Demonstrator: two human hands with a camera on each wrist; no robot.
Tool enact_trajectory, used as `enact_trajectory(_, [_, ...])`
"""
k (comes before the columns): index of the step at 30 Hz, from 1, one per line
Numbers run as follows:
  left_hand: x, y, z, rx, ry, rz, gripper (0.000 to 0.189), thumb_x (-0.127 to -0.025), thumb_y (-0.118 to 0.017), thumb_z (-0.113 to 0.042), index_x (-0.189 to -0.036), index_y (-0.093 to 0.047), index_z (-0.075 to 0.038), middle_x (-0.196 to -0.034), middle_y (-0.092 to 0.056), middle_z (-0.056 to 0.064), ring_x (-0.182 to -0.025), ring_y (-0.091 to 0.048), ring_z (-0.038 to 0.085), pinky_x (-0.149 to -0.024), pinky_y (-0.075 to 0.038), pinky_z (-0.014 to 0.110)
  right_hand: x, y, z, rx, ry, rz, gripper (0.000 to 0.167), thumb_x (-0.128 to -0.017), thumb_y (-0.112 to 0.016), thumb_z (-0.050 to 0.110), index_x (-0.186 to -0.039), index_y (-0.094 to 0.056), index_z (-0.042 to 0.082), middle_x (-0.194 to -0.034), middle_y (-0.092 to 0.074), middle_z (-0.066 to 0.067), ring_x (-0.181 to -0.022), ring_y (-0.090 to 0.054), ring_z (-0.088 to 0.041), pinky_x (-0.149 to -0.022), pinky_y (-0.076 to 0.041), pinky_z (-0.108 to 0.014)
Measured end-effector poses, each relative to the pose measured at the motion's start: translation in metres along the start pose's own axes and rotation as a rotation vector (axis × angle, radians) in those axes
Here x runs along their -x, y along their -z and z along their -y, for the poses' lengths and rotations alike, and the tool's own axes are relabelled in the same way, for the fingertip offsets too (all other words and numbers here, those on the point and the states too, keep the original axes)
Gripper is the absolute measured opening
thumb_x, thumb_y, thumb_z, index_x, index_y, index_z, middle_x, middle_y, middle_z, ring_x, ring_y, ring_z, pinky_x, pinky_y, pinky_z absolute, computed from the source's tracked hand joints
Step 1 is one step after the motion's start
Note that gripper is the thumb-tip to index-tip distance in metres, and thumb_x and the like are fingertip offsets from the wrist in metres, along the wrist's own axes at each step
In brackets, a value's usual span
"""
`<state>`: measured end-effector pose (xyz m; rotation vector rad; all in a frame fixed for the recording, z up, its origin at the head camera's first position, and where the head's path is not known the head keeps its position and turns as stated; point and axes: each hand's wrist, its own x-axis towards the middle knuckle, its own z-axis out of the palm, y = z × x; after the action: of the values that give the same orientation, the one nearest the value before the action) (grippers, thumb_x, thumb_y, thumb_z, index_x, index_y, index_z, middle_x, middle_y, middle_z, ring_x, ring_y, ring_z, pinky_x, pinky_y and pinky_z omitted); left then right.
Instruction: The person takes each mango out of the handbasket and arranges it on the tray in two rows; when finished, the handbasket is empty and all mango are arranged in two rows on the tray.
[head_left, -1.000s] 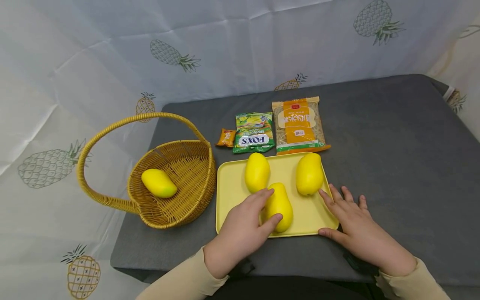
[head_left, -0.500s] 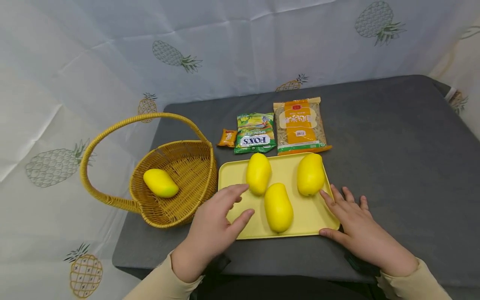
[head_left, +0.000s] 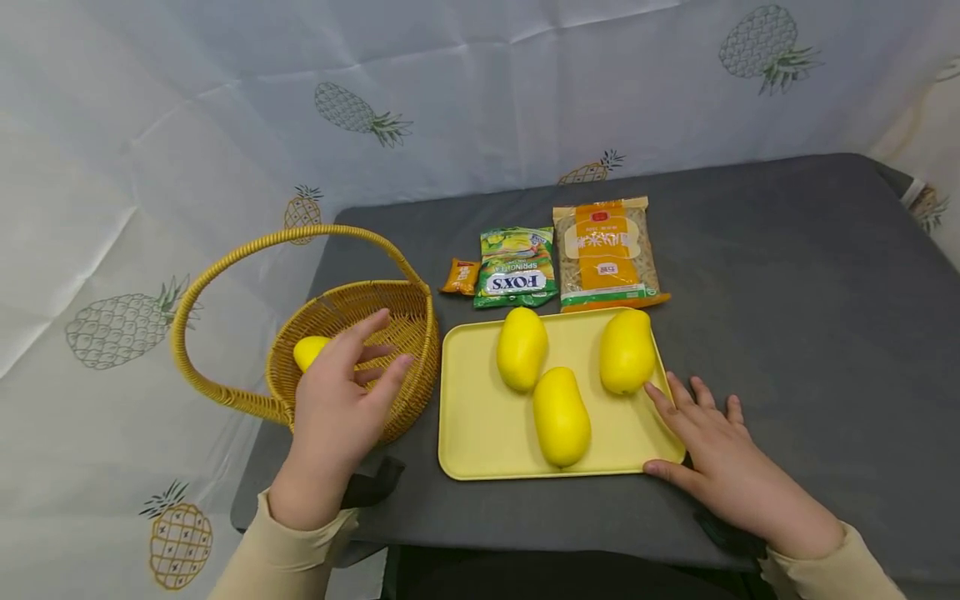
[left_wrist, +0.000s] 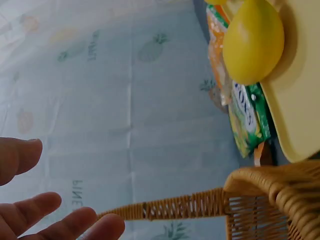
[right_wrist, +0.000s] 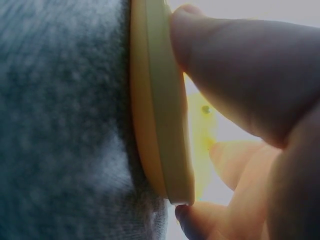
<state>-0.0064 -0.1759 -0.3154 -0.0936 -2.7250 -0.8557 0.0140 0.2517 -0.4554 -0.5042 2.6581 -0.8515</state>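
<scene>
My left hand (head_left: 341, 408) hovers over the wicker basket (head_left: 412, 400) with loosely bent fingers and nothing between them. Under it, a yellow mango (head_left: 307, 352) in the basket is partly hidden. The left wrist view shows spread fingers (left_wrist: 37, 212) apart from the basket's handle. On the yellow tray (head_left: 480, 442) lie three mangoes: one at the back left (head_left: 522, 348), one at the front middle (head_left: 561, 417) and one at the back right (head_left: 627, 352). My right hand (head_left: 720, 467) rests at the tray's right end, fingers spread, thumb at the rim.
Behind the tray lie a small orange packet (head_left: 461, 277), a green Fox's candy bag (head_left: 516, 267) and a larger orange and clear bag (head_left: 607, 254). The basket's tall handle (head_left: 225, 258) arches up at the left. A pineapple-print curtain (head_left: 465, 108) hangs behind the grey table (head_left: 787, 317).
My left hand has let go of the front mango on the tray and moved left over the basket. That mango stays on the tray. The right hand has kept its place.
</scene>
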Motion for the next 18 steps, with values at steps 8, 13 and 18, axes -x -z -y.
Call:
enact_trajectory(8, [-0.032, 0.025, 0.033, 0.026, 0.225, -0.013, 0.064, -0.109, -0.072, -0.038, -0.167, -0.05, -0.024, -0.161, -0.061, 0.003, -0.127, -0.074, 0.028, -0.097, -0.063, 0.045, -0.001, -0.002, -0.002, -0.009, -0.006, 0.005, 0.107, -0.096, -0.081, 0.052, -0.177, -0.024, 0.013, -0.18, -0.015, -0.035, -0.163, -0.007, -0.067, -0.121, 0.008, -0.088])
enact_trajectory(13, [-0.054, 0.031, 0.055, 0.004, 0.347, 0.052, 0.073, -0.111, -0.065, -0.046, -0.174, -0.036, -0.024, -0.171, -0.05, 0.007, -0.144, -0.063, 0.037, -0.112, -0.052, 0.063, -0.002, -0.003, -0.006, -0.015, -0.008, 0.004, 0.11, -0.096, -0.081, 0.054, -0.179, -0.018, 0.019, -0.18, -0.014, -0.033, -0.163, -0.005, -0.066, -0.121, 0.01, -0.087])
enact_trajectory(18, [-0.065, 0.03, 0.074, -0.138, 0.378, 0.17, 0.08, -0.111, -0.065, -0.044, -0.175, -0.031, -0.012, -0.172, -0.045, 0.022, -0.151, -0.051, 0.05, -0.117, -0.045, 0.07, -0.002, -0.005, -0.006, -0.021, -0.003, -0.001, 0.111, -0.096, -0.081, 0.055, -0.18, -0.015, 0.022, -0.181, -0.013, -0.031, -0.164, -0.005, -0.065, -0.122, 0.011, -0.087])
